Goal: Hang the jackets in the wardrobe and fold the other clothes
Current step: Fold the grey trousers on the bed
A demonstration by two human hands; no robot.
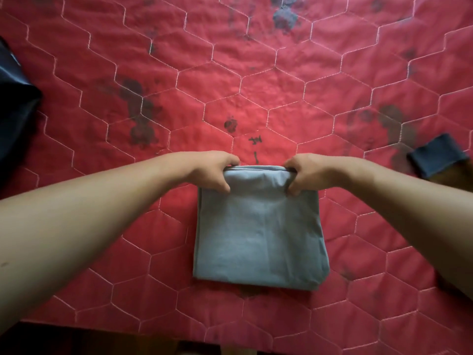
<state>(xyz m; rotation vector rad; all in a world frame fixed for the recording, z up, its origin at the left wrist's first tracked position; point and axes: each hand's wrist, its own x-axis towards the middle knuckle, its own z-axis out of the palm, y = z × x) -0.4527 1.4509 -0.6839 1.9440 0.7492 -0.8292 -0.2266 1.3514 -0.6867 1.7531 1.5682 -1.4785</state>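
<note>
View: head camera, looking down over both arms.
Surface: red quilted cover (pixel 256 73), stitched in pale hexagon lines, spread flat and filling nearly the whole frame; what lies under it cannot be told.
Marks on surface: dark blotchy stains (pixel 139 116) left of centre, with more at the top and at the right; small black ink marks (pixel 256 143) just beyond the folded garment.
Task item: blue-grey garment (pixel 258 231), folded into a near-square stack of several layers, lying flat on the cover at lower centre, its near edge close to the cover's near edge.
Far edge of item: drawn in narrower than the rest of the stack; its layered rim shows between the two hands.
Left hand (pixel 212 172): grasping the far left corner of the garment, fingers curled over the far edge, thumb pressed on the top layer.
Right hand (pixel 305 172): grasping the far right corner likewise, fingers curled over the edge, thumb down on the top layer.
Forearms: left forearm (pixel 89 226) and right forearm (pixel 409 201), both bare, entering from the lower corners and converging on the garment.
Other cloth, left: dark navy fabric (pixel 12 103) at the left frame edge, partly cut off, well apart from the garment; kind cannot be told.
Other cloth, right: small dark blue folded piece (pixel 437 155) on the cover at the right edge, beyond the right forearm, apart from the garment.
Below the cover: dark strip along the bottom of the frame, too dim to read.
</note>
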